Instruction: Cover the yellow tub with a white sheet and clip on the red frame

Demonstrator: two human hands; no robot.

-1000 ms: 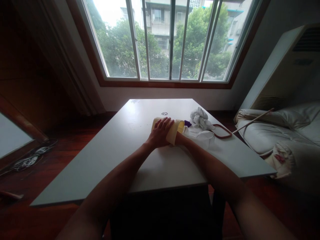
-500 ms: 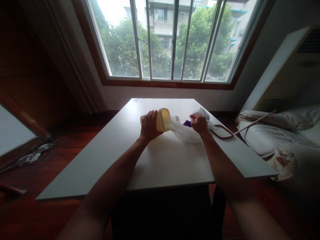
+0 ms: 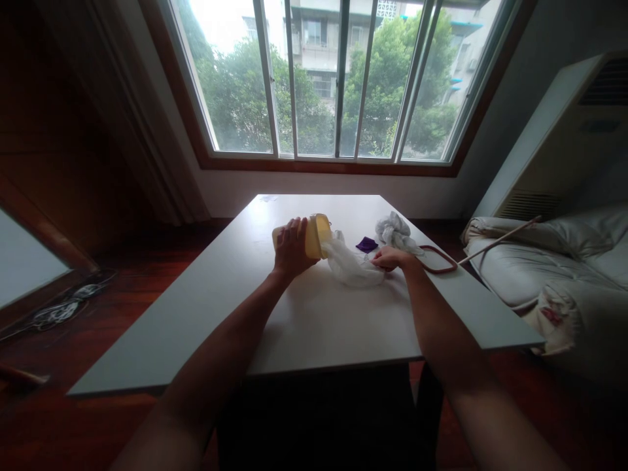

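My left hand [image 3: 293, 247] is wrapped round a yellow plastic container [image 3: 314, 237] that lies tilted on its side, its mouth facing right. A white translucent plastic bag [image 3: 354, 265] trails out of that mouth across the table. At the bag's right end, my right hand [image 3: 388, 258] has its fingers closed on the plastic. Just beyond that hand lies a small purple piece [image 3: 367, 244], perhaps folded cloth. A crumpled whitish bag [image 3: 394, 230] sits behind it, partly hidden by my right hand and wrist.
On the white table [image 3: 206, 314], a brown rounded frame [image 3: 439, 260] lies near the right edge. A thin stick [image 3: 500, 240] leans from there over the pale sofa [image 3: 564, 255]. Coiled cables [image 3: 61, 313] lie on the floor at left. A window stands behind the table.
My right hand has moved down and towards me, off the crumpled bag and onto the end of the translucent bag. The purple piece is now uncovered. My left hand stays on the container.
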